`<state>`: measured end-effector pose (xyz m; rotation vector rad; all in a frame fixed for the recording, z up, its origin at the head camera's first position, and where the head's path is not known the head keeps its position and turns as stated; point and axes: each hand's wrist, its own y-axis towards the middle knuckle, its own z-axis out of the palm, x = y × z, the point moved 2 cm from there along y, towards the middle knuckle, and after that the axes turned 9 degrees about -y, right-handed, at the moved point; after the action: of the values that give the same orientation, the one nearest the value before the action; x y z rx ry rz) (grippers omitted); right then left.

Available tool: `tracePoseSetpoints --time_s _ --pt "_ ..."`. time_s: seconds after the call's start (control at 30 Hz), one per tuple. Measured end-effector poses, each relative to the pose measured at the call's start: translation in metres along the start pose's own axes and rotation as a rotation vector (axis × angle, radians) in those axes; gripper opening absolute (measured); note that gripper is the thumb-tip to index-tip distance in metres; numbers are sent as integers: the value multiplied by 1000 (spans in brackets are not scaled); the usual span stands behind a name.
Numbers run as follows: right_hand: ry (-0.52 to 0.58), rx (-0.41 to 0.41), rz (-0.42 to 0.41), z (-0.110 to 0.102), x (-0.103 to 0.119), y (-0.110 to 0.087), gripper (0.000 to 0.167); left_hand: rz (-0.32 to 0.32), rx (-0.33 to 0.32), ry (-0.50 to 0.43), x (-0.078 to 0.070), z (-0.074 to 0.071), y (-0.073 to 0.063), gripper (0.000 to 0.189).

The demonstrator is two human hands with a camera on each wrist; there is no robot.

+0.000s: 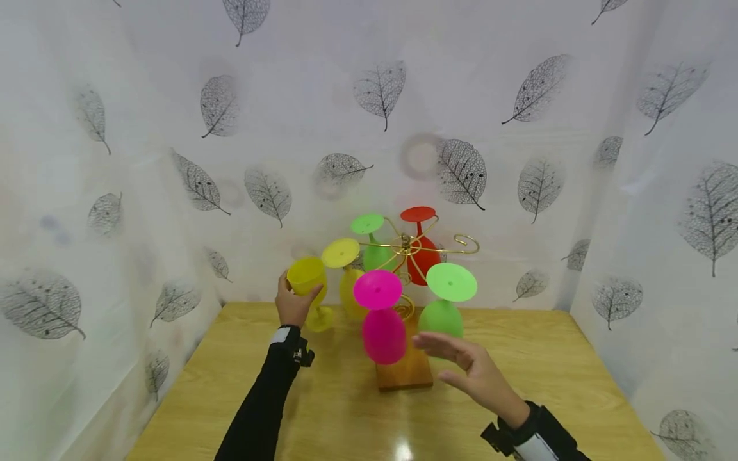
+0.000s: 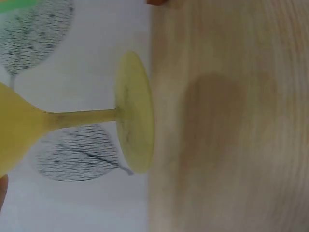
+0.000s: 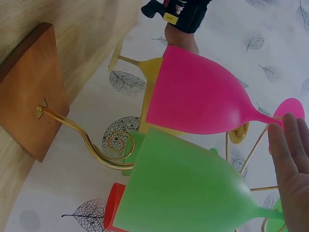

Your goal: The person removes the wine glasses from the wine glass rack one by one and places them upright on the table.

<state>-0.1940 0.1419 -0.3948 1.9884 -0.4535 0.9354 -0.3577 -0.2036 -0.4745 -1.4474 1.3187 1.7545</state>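
Goblets hang foot-up around a gold wire rack (image 1: 406,242) on a wooden base (image 1: 405,379) while, left of the rack, a person's left hand (image 1: 293,308) grips the bowl of an upright held yellow goblet (image 1: 307,276), its foot seemingly raised off the table (image 1: 334,410). The right hand (image 1: 475,371), fingers extended and holding nothing, hovers at the rack's front right beside the near green goblet (image 1: 441,318); contact cannot be told. Five goblets are on the rack: the pink goblet (image 1: 384,336) in front, the near green one, the hanging yellow goblet (image 1: 341,253) at left, the far green goblet (image 1: 367,224) at back left and the red goblet (image 1: 423,256) at back right. One hook (image 1: 461,251) on the rack's right stands bare, apparently leaving one goblet to hang.
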Motion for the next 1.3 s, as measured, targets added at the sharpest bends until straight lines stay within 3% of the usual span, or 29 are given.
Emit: tracePoseSetpoints --time_s 0.33,0.63,0.77,0.9,1.1,1.3 --pt "-24 -2 -8 -10 1 8 40 -84 -20 15 28 13 9 82" --pt "-1 -1 4 -18 -2 14 40 -122 -8 45 38 30 22 82" --pt "-39 -13 -70 -25 0 16 38 -107 -11 52 46 33 24 82" --pt "-43 -109 -214 -40 3 13 32 -106 13 42 48 34 19 84" --pt "121 -343 -366 -65 5 8 29 -107 44 48 51 29 9 85" --pt "157 -451 -355 -78 1 1 34 -124 42 77 63 14 -7 89"
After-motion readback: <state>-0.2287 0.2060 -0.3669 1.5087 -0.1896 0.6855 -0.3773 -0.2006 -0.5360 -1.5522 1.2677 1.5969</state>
